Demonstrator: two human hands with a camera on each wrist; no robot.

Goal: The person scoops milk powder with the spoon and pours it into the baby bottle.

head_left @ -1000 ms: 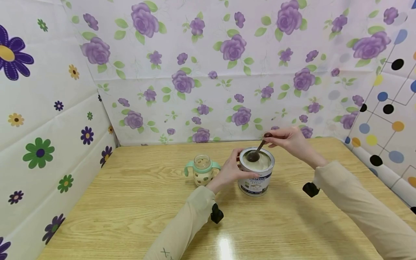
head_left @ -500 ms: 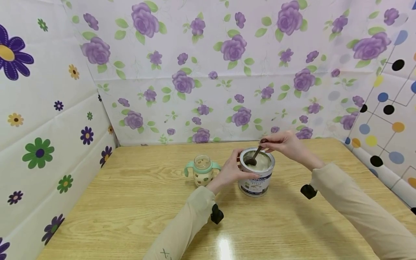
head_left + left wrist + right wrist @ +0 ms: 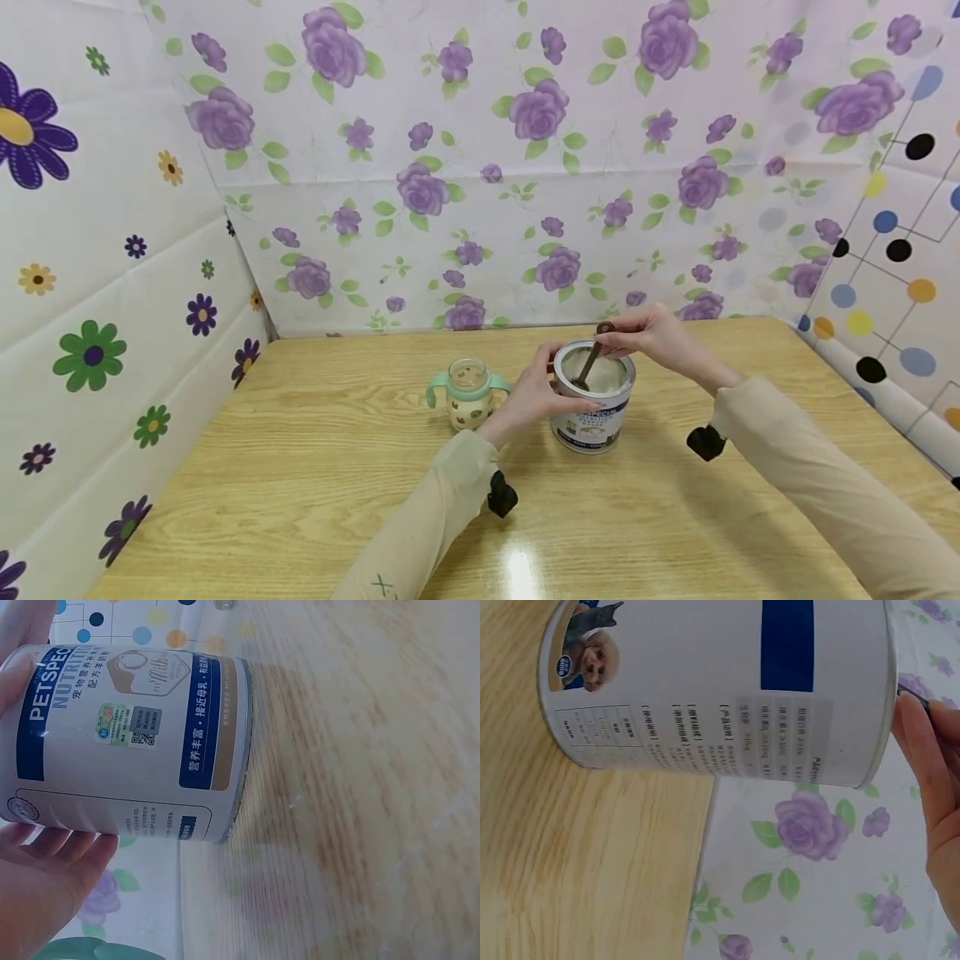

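A white and blue tin of pet milk powder (image 3: 588,429) stands upright on the table, its top uncovered and pale powder (image 3: 606,375) showing inside. My left hand (image 3: 534,396) grips its left side near the rim, thumb across the front and fingers round the back; the left wrist view shows this hand (image 3: 45,877) curled about the tin (image 3: 165,682). Over the rim, my right hand (image 3: 660,337) pinches the handle of a dark brown scoop (image 3: 592,358). The scoop slants down into the tin with its bowl at the powder, partly hidden.
Just left of the tin, close to my left wrist, stands a baby bottle (image 3: 467,396) without a cap, with green handles and pale contents. The wooden table (image 3: 300,467) meets a flowered cloth wall (image 3: 465,208) behind; patterned sheets flank both sides.
My right hand has moved down and left, taking the scoop's bowl from above the powder down into it, with the handle now steeper. The left hand and tin stay in place.
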